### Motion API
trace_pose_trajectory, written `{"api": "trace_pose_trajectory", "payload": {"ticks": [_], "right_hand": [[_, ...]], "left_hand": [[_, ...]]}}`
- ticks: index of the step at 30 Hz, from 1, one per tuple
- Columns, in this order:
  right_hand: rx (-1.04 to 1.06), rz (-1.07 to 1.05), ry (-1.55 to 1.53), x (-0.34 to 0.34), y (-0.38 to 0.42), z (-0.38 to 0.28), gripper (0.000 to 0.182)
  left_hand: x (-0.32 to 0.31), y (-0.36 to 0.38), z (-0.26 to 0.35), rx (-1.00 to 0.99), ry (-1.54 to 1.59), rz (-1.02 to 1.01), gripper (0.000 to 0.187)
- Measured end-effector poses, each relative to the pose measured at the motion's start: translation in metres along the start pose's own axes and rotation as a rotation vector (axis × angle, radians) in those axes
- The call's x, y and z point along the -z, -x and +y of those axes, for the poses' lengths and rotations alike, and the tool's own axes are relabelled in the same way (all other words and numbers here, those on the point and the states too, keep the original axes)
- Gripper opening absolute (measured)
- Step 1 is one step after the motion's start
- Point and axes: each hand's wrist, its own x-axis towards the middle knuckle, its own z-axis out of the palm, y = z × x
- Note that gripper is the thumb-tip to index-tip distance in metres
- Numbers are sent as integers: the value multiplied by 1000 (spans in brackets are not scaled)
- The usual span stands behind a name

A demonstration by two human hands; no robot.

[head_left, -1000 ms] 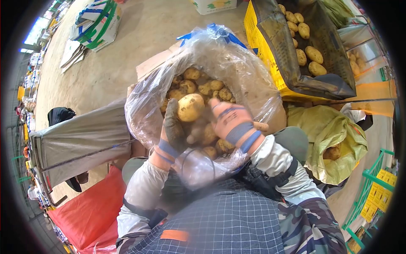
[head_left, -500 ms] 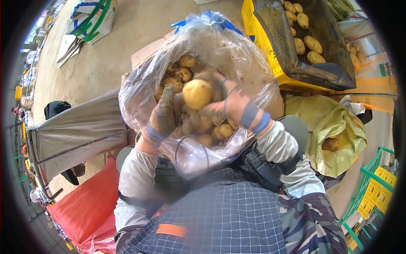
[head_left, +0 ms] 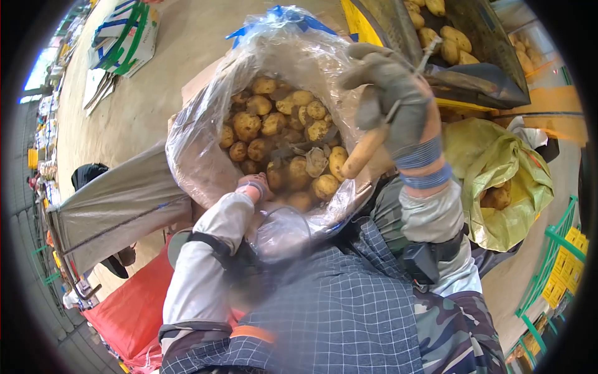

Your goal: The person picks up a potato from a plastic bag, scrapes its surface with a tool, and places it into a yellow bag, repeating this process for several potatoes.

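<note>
Right hand [head_left: 398, 103], gloved in orange and grey with blue cuff bands, is raised over the right side of the clear plastic bag [head_left: 198, 153], near the yellow crate [head_left: 362, 23]. It grips a wooden-handled tool [head_left: 362, 156] across the palm: the tan handle slants down toward the potatoes [head_left: 272, 123], the thin shaft runs up past the hand. Forefingers and thumb are parted, pointing left, with no potato seen between them. Left hand [head_left: 254, 182] is low at the near-left edge of the potatoes, inside the bag opening; its fingers are hidden, so whether they pinch, press or spread cannot be told. The potatoes lie heaped in the bag, many soil-marked, with one pale, wrinkled piece [head_left: 316, 161] among those at right. The bag's far rim carries blue plastic [head_left: 286, 19]; brown cardboard shows just beyond its left side. The crate, dark-lined, holds more potatoes, larger and paler-looking. At right, a yellow-green sack [head_left: 520, 215] stands open with at least one brown potato [head_left: 496, 196] visible. At left: grey cloth [head_left: 118, 199] and red sheeting [head_left: 134, 321]. Far left, a white-and-green carton [head_left: 142, 43] sits on the floor.
</note>
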Motion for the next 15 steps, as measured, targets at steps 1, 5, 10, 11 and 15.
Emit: {"api": "trace_pose_trajectory", "payload": {"ticks": [1, 5, 10, 11, 15], "right_hand": [[-44, -1, 3, -3, 2, -1, 34], [-53, 48, 77, -6, 2, -7, 29], [-146, -22, -149, -5, 5, 0, 20], [-127, -23, -86, -10, 5, -2, 20], [-205, -15, -38, -16, 9, 0, 21]], "left_hand": [[-2, -7, 4, 27, 9, -10, 72], [-12, -22, -10, 12, 94, 100, 71], [16, -8, -61, -251, 437, 94, 66], [5, -22, -72, -234, 427, 137, 66], [-8, -10, -33, -100, 201, 99, 76]]}}
